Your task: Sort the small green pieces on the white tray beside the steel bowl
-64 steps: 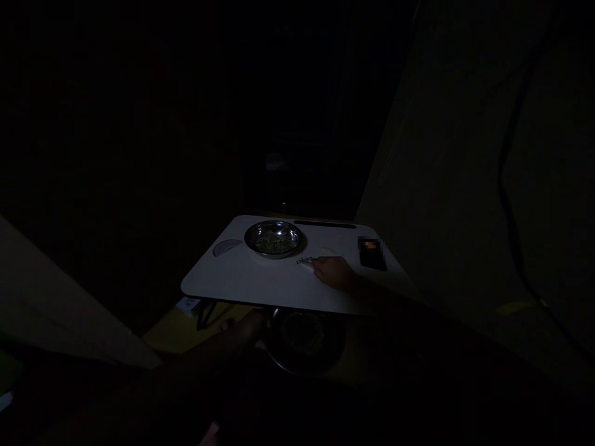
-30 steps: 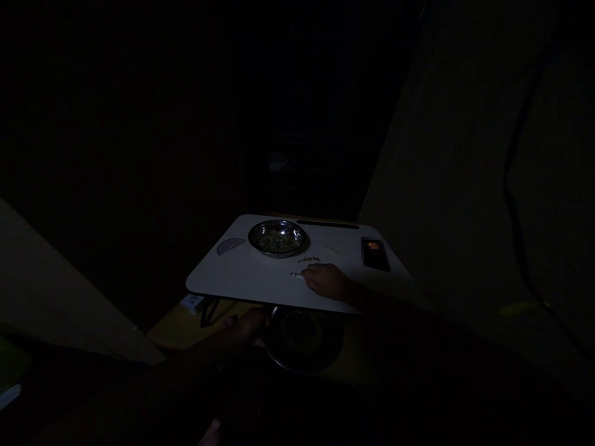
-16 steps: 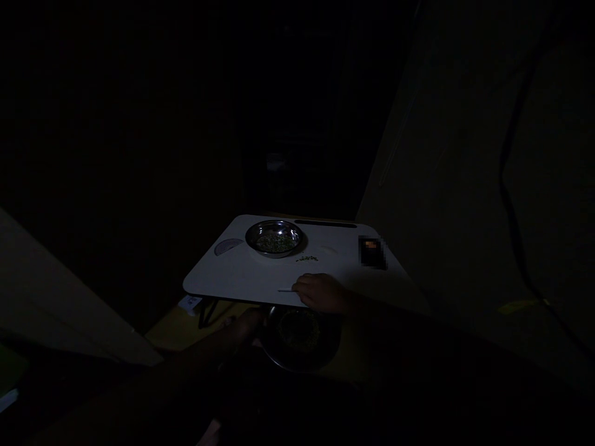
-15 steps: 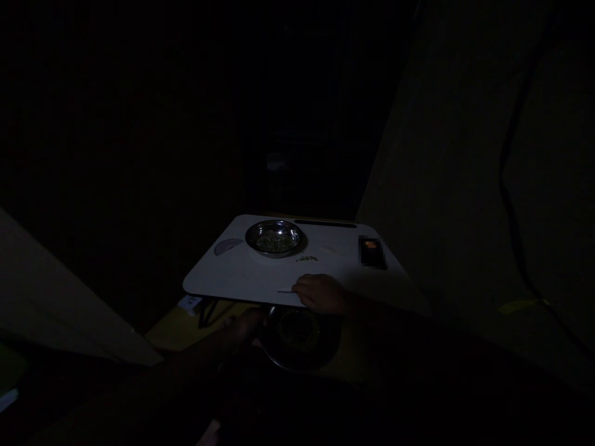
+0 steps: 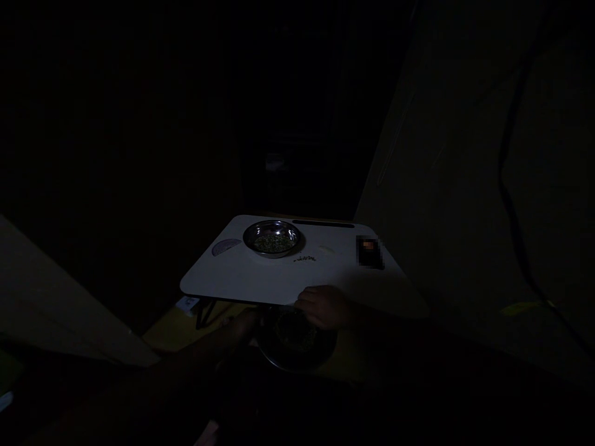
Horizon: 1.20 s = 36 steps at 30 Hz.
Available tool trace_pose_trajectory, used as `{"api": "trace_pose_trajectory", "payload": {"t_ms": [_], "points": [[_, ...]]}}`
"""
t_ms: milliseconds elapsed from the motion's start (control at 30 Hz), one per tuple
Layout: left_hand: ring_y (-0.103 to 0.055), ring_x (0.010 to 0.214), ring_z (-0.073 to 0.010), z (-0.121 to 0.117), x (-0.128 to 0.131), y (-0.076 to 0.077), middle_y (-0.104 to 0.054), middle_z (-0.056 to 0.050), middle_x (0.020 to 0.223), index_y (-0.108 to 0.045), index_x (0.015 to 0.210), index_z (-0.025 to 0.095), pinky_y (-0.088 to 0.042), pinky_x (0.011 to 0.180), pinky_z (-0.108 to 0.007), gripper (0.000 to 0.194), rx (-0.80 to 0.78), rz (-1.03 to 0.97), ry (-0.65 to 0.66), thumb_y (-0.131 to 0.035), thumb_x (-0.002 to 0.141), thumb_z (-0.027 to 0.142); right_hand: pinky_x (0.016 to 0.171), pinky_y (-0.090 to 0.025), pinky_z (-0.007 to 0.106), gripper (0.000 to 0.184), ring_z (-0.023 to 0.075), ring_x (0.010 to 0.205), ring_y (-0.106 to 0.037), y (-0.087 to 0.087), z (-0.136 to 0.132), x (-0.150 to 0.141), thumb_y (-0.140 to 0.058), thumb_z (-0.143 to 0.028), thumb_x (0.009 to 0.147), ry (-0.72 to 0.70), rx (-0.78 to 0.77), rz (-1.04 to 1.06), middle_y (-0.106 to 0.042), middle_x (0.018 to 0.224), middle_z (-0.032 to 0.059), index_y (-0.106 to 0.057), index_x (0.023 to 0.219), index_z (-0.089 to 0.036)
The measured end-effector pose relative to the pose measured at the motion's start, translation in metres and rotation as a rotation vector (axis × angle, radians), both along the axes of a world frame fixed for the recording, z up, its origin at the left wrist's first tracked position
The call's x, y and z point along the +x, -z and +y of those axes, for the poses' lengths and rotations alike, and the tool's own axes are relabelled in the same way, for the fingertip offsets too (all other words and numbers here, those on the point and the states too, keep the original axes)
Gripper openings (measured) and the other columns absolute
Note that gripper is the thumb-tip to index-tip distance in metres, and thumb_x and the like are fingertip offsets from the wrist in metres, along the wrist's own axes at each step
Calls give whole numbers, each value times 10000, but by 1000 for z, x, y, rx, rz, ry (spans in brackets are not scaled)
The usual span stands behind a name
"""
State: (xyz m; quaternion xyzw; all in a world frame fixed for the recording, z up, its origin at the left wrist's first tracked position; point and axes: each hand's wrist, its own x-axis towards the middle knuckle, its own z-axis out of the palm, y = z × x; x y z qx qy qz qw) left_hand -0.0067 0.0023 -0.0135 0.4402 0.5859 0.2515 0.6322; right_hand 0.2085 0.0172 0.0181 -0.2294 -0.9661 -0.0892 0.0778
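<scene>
My right hand (image 5: 325,308) lies curled at the near edge of a white folding table (image 5: 223,279), just above a lower steel bowl (image 5: 295,344). That bowl sits below the table, holding dark greens. My left hand (image 5: 246,325) is at its left rim, and the darkness hides any grip. On the table stands a steel bowl (image 5: 272,238) of small green pieces. A few green bits (image 5: 304,259) lie scattered in front of it. Whatever my right fingers might hold is hidden.
A pale purple half-round piece (image 5: 226,246) lies at the table's left. A small white spot (image 5: 326,249) and a blurred black rectangular object (image 5: 369,251) lie toward the right. Black table legs (image 5: 204,316) stand on a yellow surface (image 5: 171,331).
My right hand has moved toward me, from the tabletop to its near edge above the lower bowl. The thin pale stem beside its fingers no longer shows.
</scene>
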Motion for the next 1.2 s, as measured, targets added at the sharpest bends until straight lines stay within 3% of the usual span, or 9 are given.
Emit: {"api": "trace_pose_trajectory", "payload": {"t_ms": [300,500,800,1033,1200], "points": [[-440,425,-113,-1,0,0,-455,7,460,-462,555,139,-348,438,-238,71,18,-12,14,-404,526,168,609,-337,267,233,148,718,-444,-7,-9,-1,-335,-221,772,-43,38,10,-543,779,66,-527,871,-135],[-489,477,-133,1,2,4,-488,7,483,-499,610,136,-384,480,-255,120,25,-1,1,-417,531,175,632,-338,261,238,146,767,-456,-6,10,13,-324,-189,773,162,53,70,-543,820,70,-518,900,-139],[-483,439,-136,0,2,6,-498,0,449,-526,619,141,-350,426,-230,106,-3,-12,-28,-460,544,176,658,-355,268,235,161,794,-482,-1,44,30,-321,-185,762,352,66,-111,-552,843,73,-520,881,-146],[-463,395,-130,6,2,11,-495,-5,430,-525,593,132,-334,410,-233,119,-45,-28,-10,-420,542,154,706,-364,257,325,159,879,-493,1,62,32,-286,-179,783,575,12,-89,-553,980,72,-455,1061,-177],[-451,386,-125,10,0,22,-481,2,422,-524,584,130,-328,406,-236,120,-38,-10,-7,-422,523,143,719,-366,251,355,148,915,-491,4,71,29,-236,-197,814,624,-18,-17,-527,1073,50,-414,1121,-196]]}}
